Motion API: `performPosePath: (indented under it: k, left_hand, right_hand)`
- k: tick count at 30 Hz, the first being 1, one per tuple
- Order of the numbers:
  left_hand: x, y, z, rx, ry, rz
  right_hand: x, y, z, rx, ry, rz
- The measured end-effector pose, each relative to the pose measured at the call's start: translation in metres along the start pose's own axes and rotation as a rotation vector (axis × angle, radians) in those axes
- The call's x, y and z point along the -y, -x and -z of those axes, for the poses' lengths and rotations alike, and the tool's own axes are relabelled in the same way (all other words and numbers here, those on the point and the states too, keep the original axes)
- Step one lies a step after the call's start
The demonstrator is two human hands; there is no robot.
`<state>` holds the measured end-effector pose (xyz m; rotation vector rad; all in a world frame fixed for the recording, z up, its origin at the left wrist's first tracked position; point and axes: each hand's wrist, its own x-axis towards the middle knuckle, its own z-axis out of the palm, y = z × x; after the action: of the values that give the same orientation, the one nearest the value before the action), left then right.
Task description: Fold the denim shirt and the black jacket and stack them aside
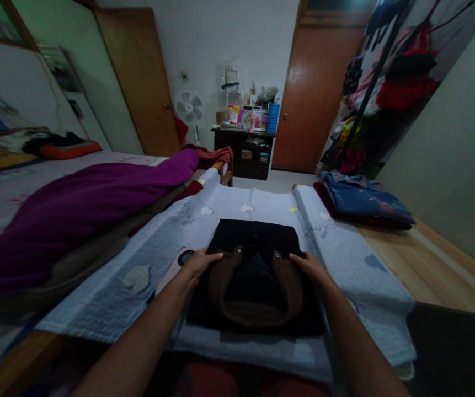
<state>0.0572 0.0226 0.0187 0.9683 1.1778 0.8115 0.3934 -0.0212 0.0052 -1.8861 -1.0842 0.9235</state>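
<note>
A folded black jacket (256,234) with a brown collar lies on a pale blue-grey patterned cloth in front of me. The collar curves toward me, and a round metal snap shows at each of its two tips. My left hand (199,263) grips the jacket's left edge, thumb on top and the other fingers mostly hidden. On the right edge, my right hand (311,266) holds it the same way. Partly behind my left wrist is a flat pink object (171,270) with a round black part; I cannot make out its kind.
The patterned cloth (241,201) covers the surface. A folded denim garment (365,196) tops dark red cloth at the right, by a wooden surface (406,253). To the left, a purple blanket (96,204) lies on a bed. Behind stand a fan (190,107) and dark cabinet (243,151).
</note>
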Motion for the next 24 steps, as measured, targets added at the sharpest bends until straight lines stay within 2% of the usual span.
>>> performPosePath:
  k: [5,10,13,18,24]
  left_hand:
    - [-0.001,0.004,0.005,0.084,-0.03,-0.081]
    - [0.002,0.005,0.011,0.208,-0.053,-0.129]
    - [0.005,0.005,0.008,0.153,-0.095,-0.188]
    - [0.003,0.006,0.001,0.021,-0.167,-0.255]
    - [-0.014,0.005,0.001,0.055,-0.186,-0.292]
  right_hand:
    - [-0.005,-0.002,0.003,0.007,-0.131,-0.057]
    - [0.002,0.005,0.001,-0.002,-0.148,0.024]
    - [0.007,0.009,-0.002,0.021,-0.207,0.05]
    - [0.01,0.012,-0.005,0.083,-0.396,-0.009]
    - [0.02,0.023,-0.007,0.027,-0.472,0.019]
